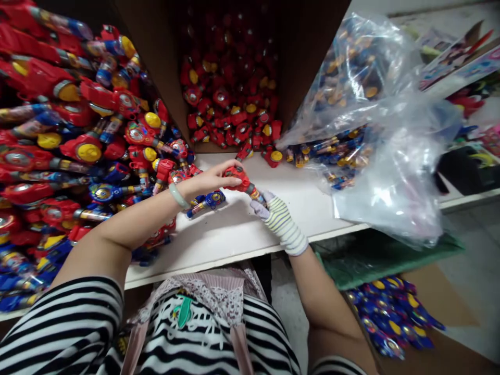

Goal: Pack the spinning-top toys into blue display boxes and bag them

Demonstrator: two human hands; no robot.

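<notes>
Between my two hands is a red toy gun [239, 178] with a printed tube [255, 195] at its end. My left hand [219, 178], bare with a pale bangle at the wrist, is closed around the red body. In a striped, partly fingerless glove, my right hand [278, 216] pinches the tube with thumb and fingers. How far the tube sits inside the red body cannot be made out. A blue toy gun [207, 202] lies on the white table [234, 234] just below my left wrist. Two red toy pieces [272, 156] rest beyond my hands at the box's mouth.
A big heap of red and blue toys [86, 151] covers the left side. Behind stands a cardboard box [308, 47] of red pieces. To the right, clear plastic bags [351, 67] hold printed tubes [344, 151]. Below right, blue toys [394, 312] lie near a green bin [375, 260].
</notes>
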